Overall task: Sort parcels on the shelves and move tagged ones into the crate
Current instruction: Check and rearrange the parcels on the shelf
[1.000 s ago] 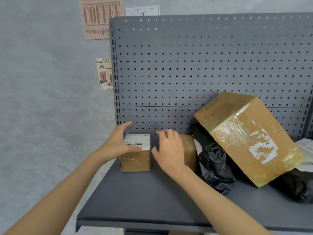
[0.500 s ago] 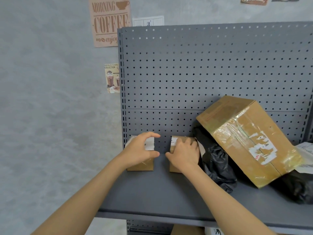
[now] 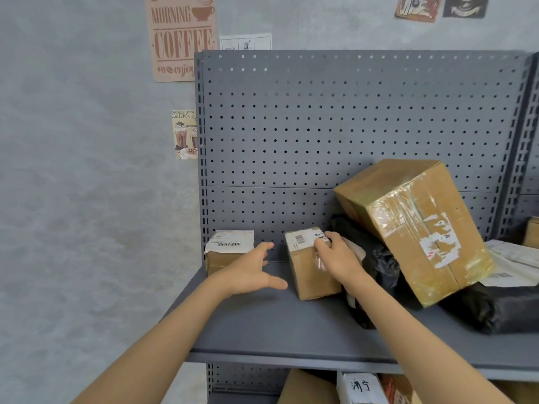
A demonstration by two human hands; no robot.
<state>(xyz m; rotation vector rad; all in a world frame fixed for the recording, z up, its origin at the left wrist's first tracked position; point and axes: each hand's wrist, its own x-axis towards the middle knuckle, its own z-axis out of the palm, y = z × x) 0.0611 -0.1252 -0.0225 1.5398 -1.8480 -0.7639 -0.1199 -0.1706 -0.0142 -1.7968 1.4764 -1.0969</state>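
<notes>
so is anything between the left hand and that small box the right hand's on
Nothing visible. The left hand is open just left of the small box, with only bare shelf in the gap. The right hand rests on the box's top right; the black bag sits beyond it.

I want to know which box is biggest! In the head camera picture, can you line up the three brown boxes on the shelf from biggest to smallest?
1. The tilted taped box, clearly largest.
2. The middle box under the right hand.
3. The left box, partly hidden by the left hand.
The last two look close; unsure.
</notes>
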